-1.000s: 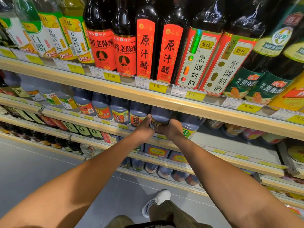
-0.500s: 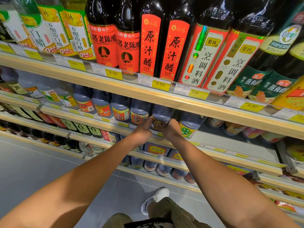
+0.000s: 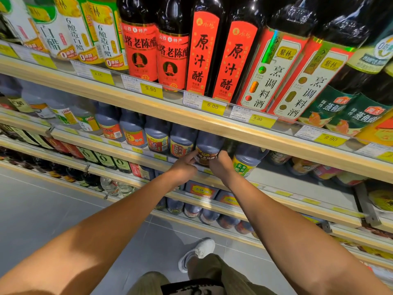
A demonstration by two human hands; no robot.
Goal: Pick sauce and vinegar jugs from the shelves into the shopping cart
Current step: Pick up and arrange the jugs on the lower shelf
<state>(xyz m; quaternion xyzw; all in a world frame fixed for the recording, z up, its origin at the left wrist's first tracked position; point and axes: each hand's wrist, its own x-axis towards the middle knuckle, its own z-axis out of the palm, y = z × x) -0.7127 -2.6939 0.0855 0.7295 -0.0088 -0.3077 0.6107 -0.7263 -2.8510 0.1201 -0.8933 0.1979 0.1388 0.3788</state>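
**Operator:** Where is the jug against my grips?

**Spotter:** The dark vinegar jug is right between them, at the front lip of the middle shelf. Your left grip clasps its left flank at the label. Your right grip curls round its right flank.

**Operator:** And to either side?

**Spotter:** Just outside your left grip stands a red-labelled jug. Just outside your right grip stands a green-and-yellow-labelled jug. The held jug's top is hidden behind the upper shelf. I cannot tell whether its base is off the shelf.
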